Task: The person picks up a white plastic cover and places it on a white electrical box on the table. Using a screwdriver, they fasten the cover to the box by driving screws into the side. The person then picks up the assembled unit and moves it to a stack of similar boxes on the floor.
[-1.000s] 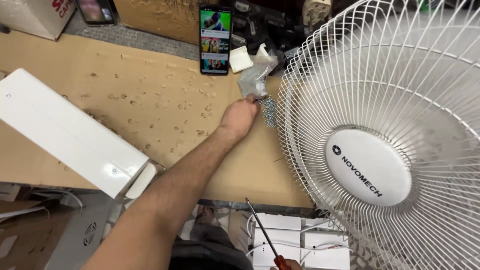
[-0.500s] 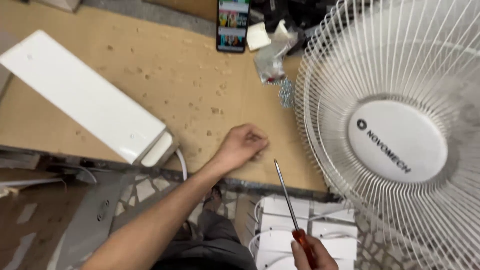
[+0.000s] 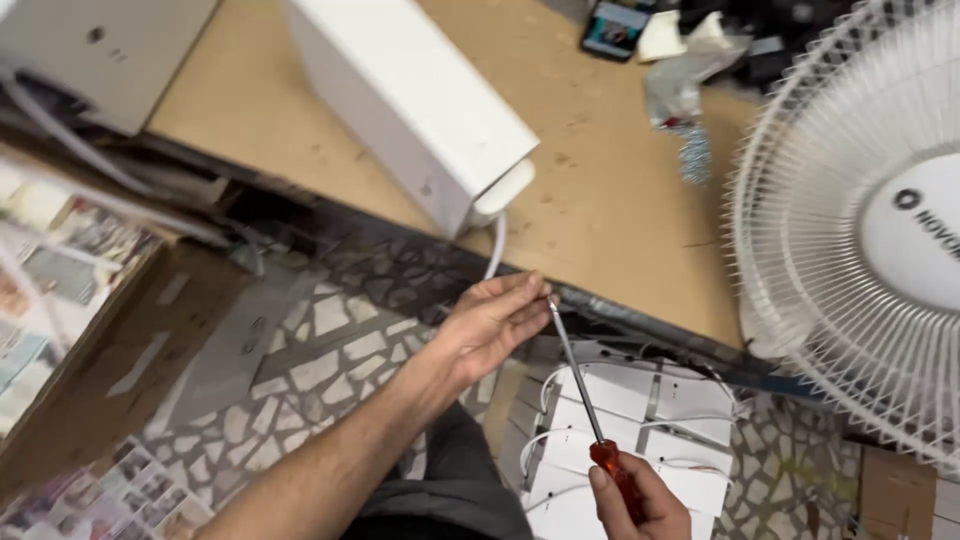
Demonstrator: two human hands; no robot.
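Note:
My left hand [image 3: 488, 325] is below the front edge of the wooden workbench [image 3: 620, 205], fingers held together and pinching the metal tip of a screwdriver [image 3: 578, 380]. Whether something small sits between fingertips and tip cannot be seen. My right hand [image 3: 640, 505], at the bottom edge of the view, grips the screwdriver's red handle, and the shaft slants up and to the left towards the left hand. Beneath both hands are my dark trousers.
A white fan grille [image 3: 840, 240] stands at the right. On the bench are a long white box [image 3: 410, 100] with a white cable, a crumpled plastic bag [image 3: 675, 95], a phone [image 3: 612, 27]. White boxes with cables [image 3: 650, 400] lie on the mosaic floor [image 3: 320, 345]. A cardboard box [image 3: 90, 330] is at the left.
My left hand pulled back from the bag on the bench to below the bench edge and met the screwdriver tip. My right hand raised the screwdriver. The view tilted down and left.

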